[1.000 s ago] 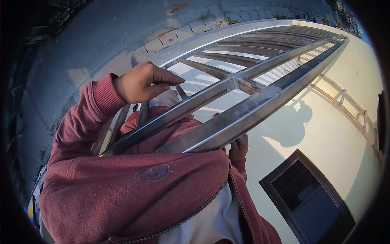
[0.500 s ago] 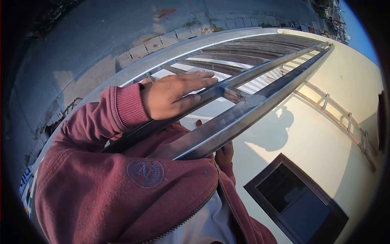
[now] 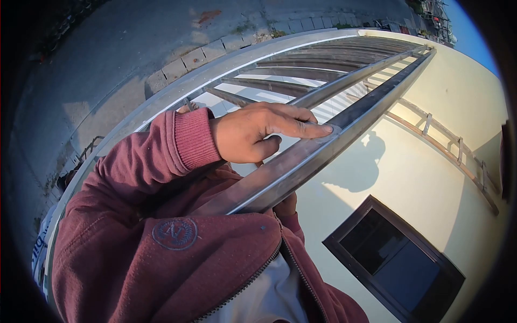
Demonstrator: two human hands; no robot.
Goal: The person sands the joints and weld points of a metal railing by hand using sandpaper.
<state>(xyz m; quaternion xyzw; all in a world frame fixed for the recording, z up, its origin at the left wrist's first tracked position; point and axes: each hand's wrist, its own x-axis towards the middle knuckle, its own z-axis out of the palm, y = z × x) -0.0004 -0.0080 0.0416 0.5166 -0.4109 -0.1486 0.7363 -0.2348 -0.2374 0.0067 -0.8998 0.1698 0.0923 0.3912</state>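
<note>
My left hand (image 3: pixel 264 132) reaches across from the left in a maroon sleeve, palm down. Its index finger is stretched out, and the fingertip touches a pale, smooth-looking patch (image 3: pixel 328 133) on the nearer metal beam (image 3: pixel 291 172). The thumb is bent, and I see nothing held in this hand. A second metal beam (image 3: pixel 344 83) runs alongside, partly covered by the hand. Below the nearer beam, part of my right hand (image 3: pixel 287 204) shows in shadow near my jacket; its fingers are hidden behind the beam.
Several metal crossbars (image 3: pixel 301 72) run out toward the far end of the frame. A cream wall (image 3: pixel 463 86) stands on the right, with a wooden ladder (image 3: pixel 425 126) and a dark-framed window (image 3: pixel 398 258). Paved ground (image 3: pixel 107 64) lies far below on the left.
My left hand has moved right from the farther beam to the nearer one, with the index finger now on the patch. The short wooden piece between the beams is now hidden by the hand.
</note>
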